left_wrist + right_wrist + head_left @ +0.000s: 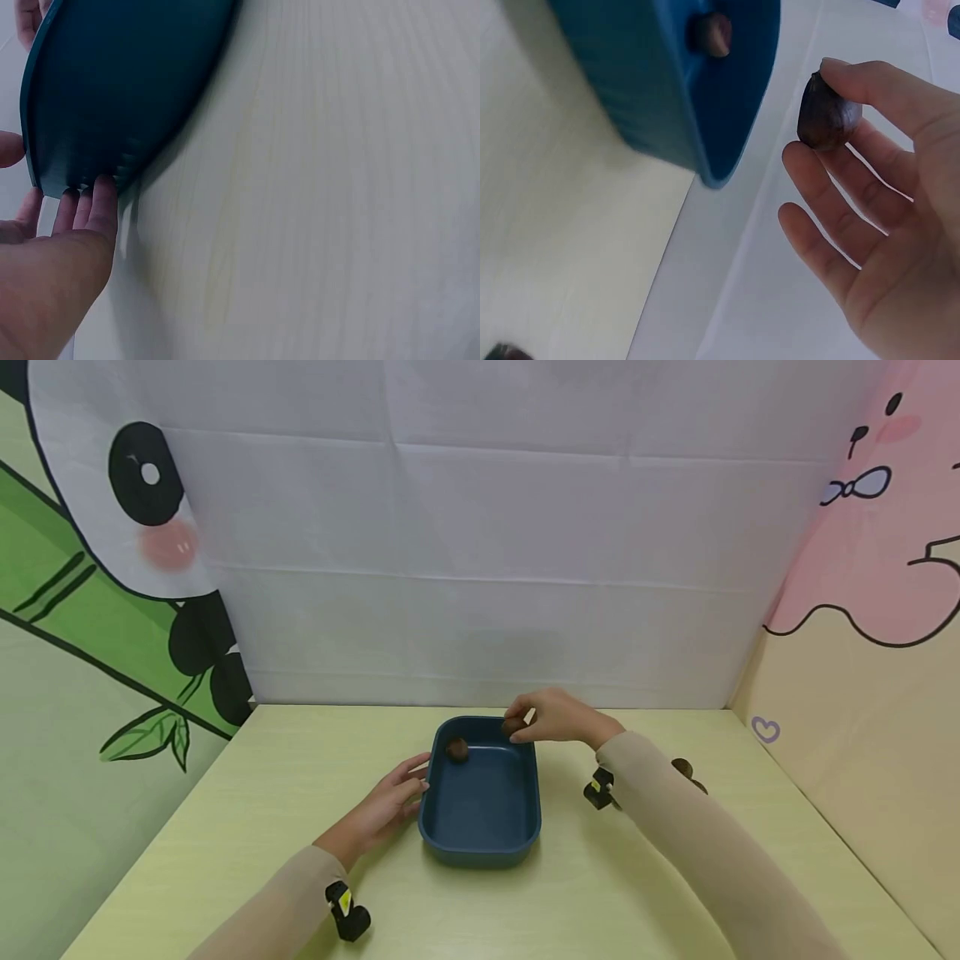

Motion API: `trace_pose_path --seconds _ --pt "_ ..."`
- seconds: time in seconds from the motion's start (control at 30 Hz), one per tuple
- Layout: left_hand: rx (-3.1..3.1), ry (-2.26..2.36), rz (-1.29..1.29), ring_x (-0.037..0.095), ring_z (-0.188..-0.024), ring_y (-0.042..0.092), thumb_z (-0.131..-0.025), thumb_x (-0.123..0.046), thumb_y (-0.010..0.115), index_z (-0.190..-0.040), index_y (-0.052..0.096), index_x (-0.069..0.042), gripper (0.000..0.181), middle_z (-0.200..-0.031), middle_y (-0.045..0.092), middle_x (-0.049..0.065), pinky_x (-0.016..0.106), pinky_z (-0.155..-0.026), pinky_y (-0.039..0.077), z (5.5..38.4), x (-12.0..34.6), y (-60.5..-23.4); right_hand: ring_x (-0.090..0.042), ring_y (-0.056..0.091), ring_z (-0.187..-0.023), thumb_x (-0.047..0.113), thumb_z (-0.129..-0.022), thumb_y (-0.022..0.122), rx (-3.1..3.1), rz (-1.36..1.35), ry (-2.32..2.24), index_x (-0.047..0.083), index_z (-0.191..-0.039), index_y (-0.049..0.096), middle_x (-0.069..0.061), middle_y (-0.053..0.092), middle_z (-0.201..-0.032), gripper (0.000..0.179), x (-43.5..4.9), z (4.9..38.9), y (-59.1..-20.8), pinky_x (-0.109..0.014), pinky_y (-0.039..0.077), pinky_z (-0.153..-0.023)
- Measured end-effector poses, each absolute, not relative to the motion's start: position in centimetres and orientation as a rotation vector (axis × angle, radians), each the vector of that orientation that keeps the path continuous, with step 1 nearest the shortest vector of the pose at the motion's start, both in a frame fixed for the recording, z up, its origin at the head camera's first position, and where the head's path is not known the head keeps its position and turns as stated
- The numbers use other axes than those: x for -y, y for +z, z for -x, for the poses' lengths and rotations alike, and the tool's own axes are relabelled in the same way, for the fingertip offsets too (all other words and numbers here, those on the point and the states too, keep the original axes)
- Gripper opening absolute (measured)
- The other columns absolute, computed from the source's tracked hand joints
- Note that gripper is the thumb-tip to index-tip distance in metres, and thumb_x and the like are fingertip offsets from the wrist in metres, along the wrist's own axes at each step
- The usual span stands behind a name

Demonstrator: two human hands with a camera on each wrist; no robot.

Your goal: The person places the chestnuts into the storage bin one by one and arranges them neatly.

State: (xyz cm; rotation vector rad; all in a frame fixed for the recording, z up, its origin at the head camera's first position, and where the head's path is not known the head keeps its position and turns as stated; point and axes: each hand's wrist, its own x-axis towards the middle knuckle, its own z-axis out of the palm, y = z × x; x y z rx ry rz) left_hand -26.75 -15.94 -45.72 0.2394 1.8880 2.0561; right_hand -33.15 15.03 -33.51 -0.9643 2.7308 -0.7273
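A dark blue rectangular container (480, 802) stands on the table, with one brown chestnut (457, 750) lying inside near its far left corner. My right hand (558, 717) pinches another chestnut (829, 112) between thumb and fingers, over the container's far right corner. In the right wrist view that nut is dark and glossy, with a pointed tip. At the container's left side, my left hand (386, 806) touches the outer wall with extended fingertips (105, 187).
Two more brown chestnuts (682, 767) lie on the table at the right, one partly covered by the right sleeve (697, 818). A white cloth backdrop (480, 568) rises behind the table (322, 743). Black devices (347, 912) sit at both wrists.
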Motion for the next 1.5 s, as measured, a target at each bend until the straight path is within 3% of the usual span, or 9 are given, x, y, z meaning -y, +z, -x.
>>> trace_pose_path --seconds 0.67,1.5 --pt "-1.844 2.059 -0.281 0.038 -0.144 0.030 -0.102 -0.008 0.043 -0.158 0.021 -0.009 0.061 -0.162 0.020 0.023 0.052 -0.114 0.029 26.9 16.2 -45.8 -0.010 0.065 -0.097 0.024 -0.088 0.079 -2.613 0.974 -0.696 0.010 -0.118 0.071 0.003 0.071 -0.105 0.034 -6.4 34.9 -37.7 -0.028 0.051 -0.089" --pt "-1.842 2.058 -0.297 0.038 -0.144 0.031 -0.102 -0.007 0.043 -0.159 0.019 -0.008 0.061 -0.161 0.020 0.024 0.053 -0.114 0.027 26.7 16.2 -45.8 -0.008 0.063 -0.084 0.026 -0.084 0.083 -2.659 0.740 -0.768 0.014 -0.105 0.073 0.007 0.068 -0.090 0.026 -5.1 34.7 -41.5 -0.029 0.051 -0.083"
